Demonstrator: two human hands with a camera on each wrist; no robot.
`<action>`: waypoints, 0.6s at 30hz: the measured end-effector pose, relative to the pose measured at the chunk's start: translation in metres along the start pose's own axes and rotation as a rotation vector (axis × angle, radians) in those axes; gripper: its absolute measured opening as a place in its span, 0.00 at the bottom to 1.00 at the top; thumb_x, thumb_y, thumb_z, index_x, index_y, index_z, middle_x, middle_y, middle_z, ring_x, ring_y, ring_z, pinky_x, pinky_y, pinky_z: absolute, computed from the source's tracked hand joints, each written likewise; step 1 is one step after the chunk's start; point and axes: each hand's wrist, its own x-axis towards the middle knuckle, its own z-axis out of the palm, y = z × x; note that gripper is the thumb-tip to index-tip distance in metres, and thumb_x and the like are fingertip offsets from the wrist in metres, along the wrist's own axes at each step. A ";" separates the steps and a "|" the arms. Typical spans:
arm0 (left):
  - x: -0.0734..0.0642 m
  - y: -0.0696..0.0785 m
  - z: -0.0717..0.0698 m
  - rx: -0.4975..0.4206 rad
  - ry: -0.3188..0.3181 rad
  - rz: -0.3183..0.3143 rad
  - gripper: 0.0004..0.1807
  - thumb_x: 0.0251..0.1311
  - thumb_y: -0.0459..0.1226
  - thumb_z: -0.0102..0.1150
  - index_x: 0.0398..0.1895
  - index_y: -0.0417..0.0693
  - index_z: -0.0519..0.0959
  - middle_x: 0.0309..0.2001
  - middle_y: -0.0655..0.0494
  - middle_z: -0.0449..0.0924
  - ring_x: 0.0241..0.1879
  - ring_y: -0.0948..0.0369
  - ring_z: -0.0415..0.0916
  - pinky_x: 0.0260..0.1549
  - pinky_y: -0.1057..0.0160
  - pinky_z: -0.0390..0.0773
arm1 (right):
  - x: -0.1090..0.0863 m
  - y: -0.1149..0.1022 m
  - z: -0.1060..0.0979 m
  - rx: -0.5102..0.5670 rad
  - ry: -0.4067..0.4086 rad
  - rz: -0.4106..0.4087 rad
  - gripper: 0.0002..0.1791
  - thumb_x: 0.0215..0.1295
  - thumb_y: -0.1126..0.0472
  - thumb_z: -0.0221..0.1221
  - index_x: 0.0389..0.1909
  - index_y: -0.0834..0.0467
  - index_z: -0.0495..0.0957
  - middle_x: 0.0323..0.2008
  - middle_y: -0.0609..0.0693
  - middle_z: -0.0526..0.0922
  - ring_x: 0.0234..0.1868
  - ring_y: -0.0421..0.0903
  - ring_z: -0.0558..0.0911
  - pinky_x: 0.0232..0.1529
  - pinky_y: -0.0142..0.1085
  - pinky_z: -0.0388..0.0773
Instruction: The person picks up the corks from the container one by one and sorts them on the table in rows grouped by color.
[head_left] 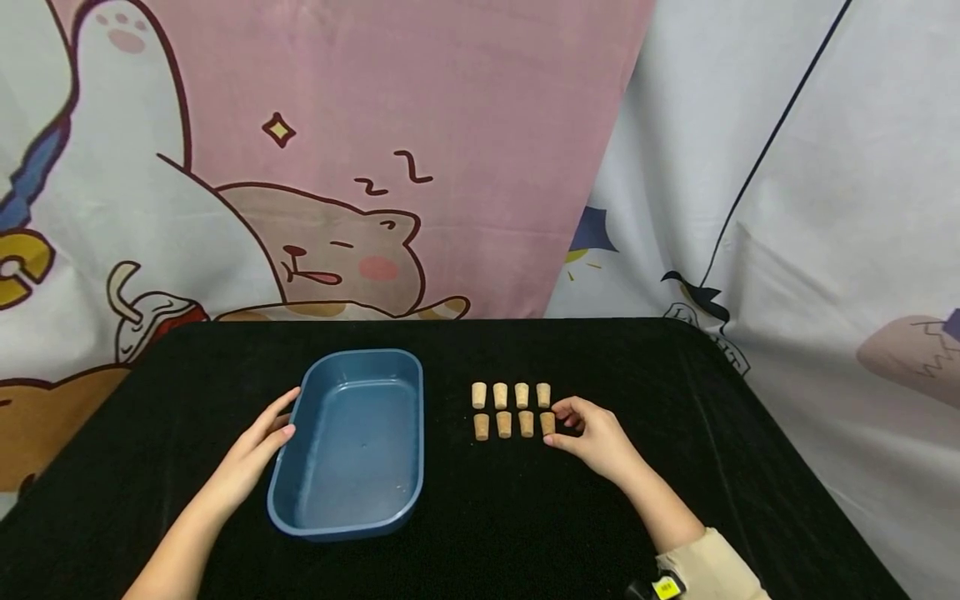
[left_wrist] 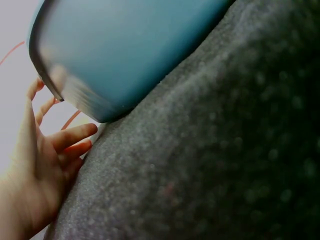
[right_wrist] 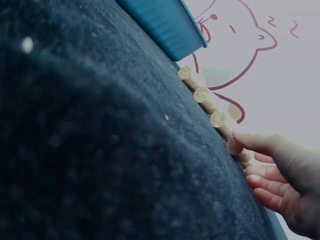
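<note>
Several tapered corks lie in two rows on the black cloth, right of the blue basin (head_left: 345,532). At the right end of the nearer row, my right hand (head_left: 592,437) pinches a cork (head_left: 547,424) between thumb and index finger, one at each end of it. The right wrist view has the thumb against this cork (right_wrist: 233,146), with the other fingers loosely bent beside it. My left hand (head_left: 251,454) is at the basin's left side, fingertips at the rim and fingers relaxed. In the left wrist view its fingers stand close to the basin wall (left_wrist: 125,60).
A black cloth (head_left: 480,533) covers the table. Behind its far edge hangs a printed curtain (head_left: 487,125) with cartoon animals. The farther row of corks (head_left: 500,395) lies just behind the nearer one.
</note>
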 end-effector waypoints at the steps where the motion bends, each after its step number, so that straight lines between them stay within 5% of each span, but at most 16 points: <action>1: 0.000 0.000 0.000 -0.004 -0.001 0.000 0.30 0.75 0.45 0.38 0.76 0.51 0.48 0.67 0.28 0.54 0.60 0.32 0.60 0.47 0.36 0.73 | 0.000 0.000 -0.001 0.005 -0.002 0.004 0.23 0.50 0.55 0.71 0.47 0.56 0.78 0.41 0.47 0.80 0.40 0.42 0.77 0.42 0.42 0.77; 18: -0.005 0.002 -0.007 0.024 -0.019 -0.015 0.31 0.75 0.45 0.38 0.76 0.50 0.47 0.65 0.28 0.57 0.59 0.33 0.63 0.48 0.38 0.73 | -0.006 -0.007 -0.012 0.108 -0.087 0.053 0.17 0.61 0.55 0.64 0.49 0.57 0.77 0.44 0.49 0.80 0.44 0.45 0.79 0.47 0.45 0.78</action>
